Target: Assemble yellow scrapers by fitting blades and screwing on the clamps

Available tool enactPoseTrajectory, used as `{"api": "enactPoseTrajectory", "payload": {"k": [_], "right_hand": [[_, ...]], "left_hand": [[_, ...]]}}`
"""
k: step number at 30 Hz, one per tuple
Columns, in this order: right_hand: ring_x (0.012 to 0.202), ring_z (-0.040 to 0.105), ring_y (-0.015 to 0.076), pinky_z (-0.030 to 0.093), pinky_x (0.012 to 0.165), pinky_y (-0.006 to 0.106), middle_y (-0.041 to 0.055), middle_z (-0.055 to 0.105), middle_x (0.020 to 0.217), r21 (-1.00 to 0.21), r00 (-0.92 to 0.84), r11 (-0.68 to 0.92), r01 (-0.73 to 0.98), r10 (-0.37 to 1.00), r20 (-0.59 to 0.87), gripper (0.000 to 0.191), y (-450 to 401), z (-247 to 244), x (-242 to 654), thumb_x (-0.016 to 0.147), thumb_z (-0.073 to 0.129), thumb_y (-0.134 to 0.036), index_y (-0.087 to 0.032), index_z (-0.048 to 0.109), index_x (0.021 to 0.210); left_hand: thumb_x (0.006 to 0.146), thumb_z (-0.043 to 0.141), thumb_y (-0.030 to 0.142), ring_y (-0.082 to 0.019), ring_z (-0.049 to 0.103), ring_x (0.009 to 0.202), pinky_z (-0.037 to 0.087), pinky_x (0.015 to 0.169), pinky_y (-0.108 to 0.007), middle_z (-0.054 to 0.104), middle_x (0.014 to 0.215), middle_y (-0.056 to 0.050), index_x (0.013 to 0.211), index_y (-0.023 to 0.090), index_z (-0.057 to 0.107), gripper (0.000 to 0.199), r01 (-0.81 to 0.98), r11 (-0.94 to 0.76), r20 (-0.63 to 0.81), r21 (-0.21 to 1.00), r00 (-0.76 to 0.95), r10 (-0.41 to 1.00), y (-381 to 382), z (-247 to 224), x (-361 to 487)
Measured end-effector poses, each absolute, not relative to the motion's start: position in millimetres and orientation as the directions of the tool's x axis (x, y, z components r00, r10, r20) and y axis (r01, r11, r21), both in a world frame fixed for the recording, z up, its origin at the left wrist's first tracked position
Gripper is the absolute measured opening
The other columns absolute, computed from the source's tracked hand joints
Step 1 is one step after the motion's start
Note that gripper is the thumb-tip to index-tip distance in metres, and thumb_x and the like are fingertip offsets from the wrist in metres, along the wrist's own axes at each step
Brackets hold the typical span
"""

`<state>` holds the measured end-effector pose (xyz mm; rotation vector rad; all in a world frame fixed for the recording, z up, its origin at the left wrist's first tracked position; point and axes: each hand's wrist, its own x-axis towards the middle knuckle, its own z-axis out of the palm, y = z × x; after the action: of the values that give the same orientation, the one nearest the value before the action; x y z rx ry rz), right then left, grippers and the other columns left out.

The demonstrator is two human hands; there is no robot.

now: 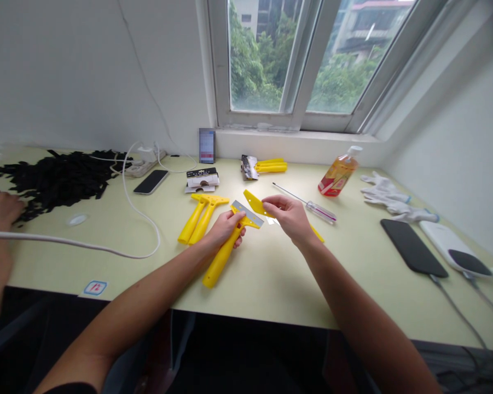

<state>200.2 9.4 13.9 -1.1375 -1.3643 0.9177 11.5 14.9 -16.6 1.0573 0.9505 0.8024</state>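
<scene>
My left hand (228,228) is closed around the neck of a yellow scraper (218,264), its handle pointing down toward the table's front edge. A grey metal blade (248,212) lies across the scraper's head, under my left thumb. Pinched in my right hand (286,214) is a flat yellow plate (253,203) with small holes, held just apart from the blade. Left of my left hand, two yellow scraper handles (205,219) lie side by side. Part of another yellow piece (317,234) shows behind my right wrist.
A screwdriver (320,212) and a drink bottle (338,174) are beyond my right hand. Small boxes (202,179) and more yellow handles (271,165) lie at the back. Black strips (61,178) are heaped left, near another person's hand (2,207). A white cable (139,210) loops across the table.
</scene>
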Motion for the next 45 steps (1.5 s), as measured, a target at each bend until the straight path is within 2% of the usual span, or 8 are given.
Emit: {"api": "enactPoseTrajectory", "payload": {"k": [9,18,23,29,33,37,40,45], "right_hand": [[0.075,0.063,0.0163,0.05,0.071,0.03,0.0052,0.073,0.083,-0.949,0.004,0.265,0.171,0.963,0.269,0.021,10,9,198,0.076,0.069,-0.034,-0.017,0.074,0.086],[0.07,0.059,0.0138,0.045,0.068,0.028,0.0009,0.072,0.079,-0.859,-0.048,0.29,0.422,0.953,0.298,0.017,2,3,187,0.08,0.061,-0.029,-0.021,0.075,0.085],[0.069,0.058,0.0135,0.045,0.067,0.028,0.0001,0.073,0.081,-0.813,-0.063,0.303,0.498,0.947,0.314,0.017,1,6,187,0.08,0.06,-0.028,-0.022,0.075,0.085],[0.072,0.062,0.0155,0.047,0.069,0.029,0.0028,0.074,0.083,-0.858,-0.046,0.311,0.409,0.946,0.321,0.018,1,7,189,0.08,0.061,-0.031,-0.021,0.075,0.086],[0.073,0.063,0.0158,0.047,0.07,0.029,0.0026,0.074,0.084,-0.849,-0.062,0.295,0.438,0.952,0.299,0.017,1,6,188,0.08,0.061,-0.03,-0.021,0.075,0.085],[0.071,0.061,0.0146,0.045,0.069,0.028,0.0009,0.074,0.082,-0.802,-0.081,0.308,0.512,0.947,0.311,0.016,-1,8,186,0.081,0.06,-0.028,-0.022,0.075,0.084],[0.075,0.06,0.0153,0.044,0.075,0.029,0.0005,0.073,0.081,-0.739,-0.094,0.34,0.581,0.93,0.354,0.014,-2,8,186,0.081,0.06,-0.026,-0.023,0.074,0.082],[0.079,0.058,0.016,0.045,0.077,0.03,0.0035,0.068,0.085,-0.694,-0.078,0.371,0.617,0.906,0.415,0.014,0,6,187,0.081,0.061,-0.028,-0.021,0.071,0.088]], "left_hand": [[0.086,0.054,0.043,-0.011,0.05,0.034,0.036,0.031,-0.021,0.057,0.059,0.002,0.093,0.018,0.05,0.026,-0.125,0.296,-0.221,0.947,0.413,0.884,15,-17,10],[0.079,0.055,0.028,-0.011,0.054,0.04,0.039,0.037,-0.021,0.059,0.067,0.002,0.095,0.018,0.05,0.019,-0.204,0.236,-0.114,0.95,0.477,0.871,10,-16,10],[0.085,0.056,0.04,-0.01,0.052,0.04,0.038,0.037,-0.02,0.057,0.067,0.002,0.095,0.018,0.049,0.025,-0.196,0.221,-0.107,0.955,0.467,0.878,10,-15,11],[0.084,0.059,0.048,-0.009,0.051,0.041,0.038,0.038,-0.019,0.057,0.066,0.002,0.098,0.018,0.051,0.034,-0.181,0.212,-0.108,0.96,0.462,0.88,9,-12,12],[0.083,0.062,0.05,-0.009,0.051,0.04,0.038,0.038,-0.02,0.057,0.066,0.002,0.098,0.018,0.051,0.037,-0.168,0.201,-0.101,0.965,0.468,0.878,9,-12,13],[0.082,0.063,0.054,-0.009,0.051,0.04,0.038,0.038,-0.02,0.057,0.063,0.003,0.097,0.018,0.05,0.041,-0.132,0.165,-0.089,0.977,0.454,0.887,9,-16,14],[0.081,0.063,0.058,-0.009,0.051,0.039,0.037,0.037,-0.02,0.057,0.062,0.003,0.096,0.017,0.049,0.045,-0.11,0.151,-0.087,0.982,0.447,0.89,10,-17,16],[0.081,0.065,0.054,-0.009,0.051,0.04,0.037,0.038,-0.019,0.057,0.061,0.003,0.096,0.017,0.049,0.043,-0.122,0.14,-0.073,0.983,0.436,0.897,8,-13,16]]}}
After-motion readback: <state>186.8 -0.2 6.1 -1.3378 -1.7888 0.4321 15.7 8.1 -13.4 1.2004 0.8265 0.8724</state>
